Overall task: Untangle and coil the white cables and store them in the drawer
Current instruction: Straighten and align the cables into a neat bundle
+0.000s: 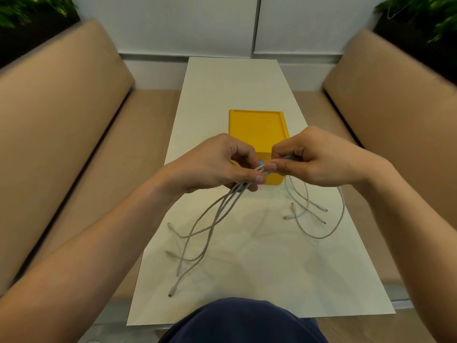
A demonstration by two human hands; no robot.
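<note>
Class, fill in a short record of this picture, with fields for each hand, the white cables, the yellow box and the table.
left hand: pinches a bunch of cable strands above the table
right hand: pinches the same cables, close beside the left hand
white cables: uncoiled; loose ends hang toward the table on both sides
yellow box: stands on the table behind the hands, front partly hidden
table: white, long, between two beige benches

Looks like a seating booth in an office lounge or café. Shows in tan padded benches (61, 107) facing each other across a narrow white table (235, 78), a white panelled wall (185, 23) at the far end, and leafy green plants (14, 11) behind the backrests.
</note>
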